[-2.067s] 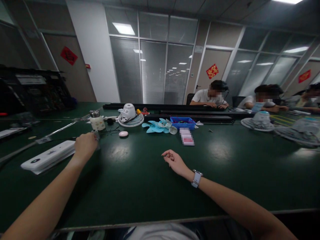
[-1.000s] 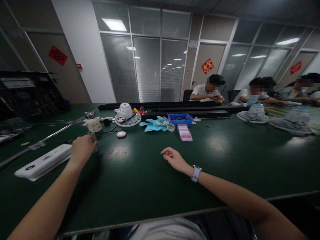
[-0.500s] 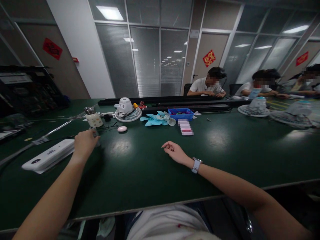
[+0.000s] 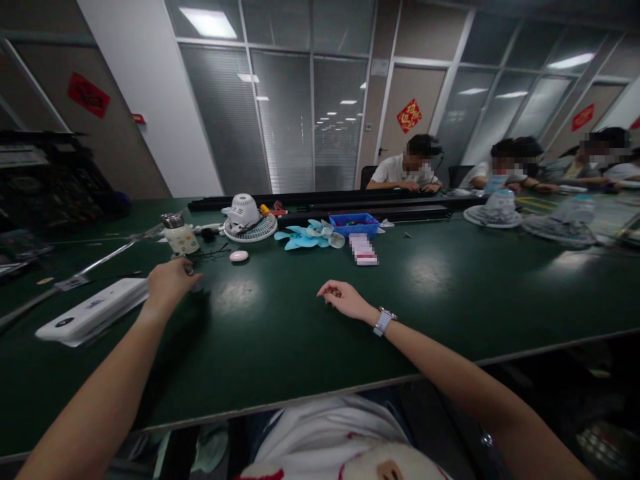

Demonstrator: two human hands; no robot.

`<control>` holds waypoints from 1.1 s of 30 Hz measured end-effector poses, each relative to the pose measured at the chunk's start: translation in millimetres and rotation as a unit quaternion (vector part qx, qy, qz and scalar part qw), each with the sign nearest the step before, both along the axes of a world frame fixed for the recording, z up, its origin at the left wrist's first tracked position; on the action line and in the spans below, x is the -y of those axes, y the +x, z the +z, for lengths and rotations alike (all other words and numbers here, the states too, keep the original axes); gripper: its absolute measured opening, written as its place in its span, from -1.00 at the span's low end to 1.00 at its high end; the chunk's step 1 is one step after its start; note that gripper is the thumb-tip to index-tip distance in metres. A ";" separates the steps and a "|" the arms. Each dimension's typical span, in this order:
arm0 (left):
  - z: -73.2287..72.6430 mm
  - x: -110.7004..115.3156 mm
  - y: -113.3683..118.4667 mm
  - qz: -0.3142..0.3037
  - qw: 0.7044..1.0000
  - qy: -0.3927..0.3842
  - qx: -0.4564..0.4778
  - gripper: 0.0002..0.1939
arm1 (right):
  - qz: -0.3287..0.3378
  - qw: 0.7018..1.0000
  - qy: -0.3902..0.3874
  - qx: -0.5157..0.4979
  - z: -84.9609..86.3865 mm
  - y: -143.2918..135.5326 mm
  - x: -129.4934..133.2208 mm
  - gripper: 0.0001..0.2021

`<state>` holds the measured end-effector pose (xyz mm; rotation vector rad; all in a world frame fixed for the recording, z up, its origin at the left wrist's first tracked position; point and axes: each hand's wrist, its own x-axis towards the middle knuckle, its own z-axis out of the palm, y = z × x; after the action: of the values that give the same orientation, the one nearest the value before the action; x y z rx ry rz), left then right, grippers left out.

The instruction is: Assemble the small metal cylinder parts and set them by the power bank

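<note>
My left hand (image 4: 171, 283) is closed, fingers bent downward, above the green table beside a white oblong device (image 4: 95, 310). A small see-through item shows at its fingertips, too blurred to name. Just beyond it stands a cream patterned bottle (image 4: 181, 240) with a metal lid. My right hand (image 4: 347, 300) rests near the middle of the table with its fingers curled in and nothing visible in them; a watch (image 4: 385, 321) is on that wrist. Between and beyond the hands lie a pink oval object (image 4: 239, 256) and a pixelated pink-and-white item (image 4: 363, 249).
Blue fan blades (image 4: 305, 235), a white fan head (image 4: 244, 213) on its grille and a blue tray (image 4: 354, 225) line the back, before long black bars (image 4: 320, 201). More fan parts (image 4: 495, 212) lie right. Several people sit across the table. Dark equipment (image 4: 45, 180) stands far left.
The view has shifted slightly, so the far things sit a little further left. Both hands keep nearly the same places and poses over the table.
</note>
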<state>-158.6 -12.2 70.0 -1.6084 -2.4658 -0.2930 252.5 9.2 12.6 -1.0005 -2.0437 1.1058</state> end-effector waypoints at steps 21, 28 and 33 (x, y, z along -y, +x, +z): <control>-26.4 46.0 202.4 -0.398 0.870 0.039 0.289 -0.27 | 0.018 0.997 0.000 -0.080 0.4 -2.2 8.0 -0.68; -40.0 53.2 213.7 -0.409 0.832 0.085 0.365 -0.26 | 0.060 0.992 0.079 -0.084 10.2 -11.5 31.1 -0.69; -43.6 52.0 212.0 -0.417 0.816 0.082 0.391 -0.27 | 0.044 0.991 0.116 -0.053 11.9 -12.7 36.2 -0.72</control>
<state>53.4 -64.2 26.4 -2.7857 -1.8010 -1.4976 239.7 -27.0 24.5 -0.7261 -2.0891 0.9184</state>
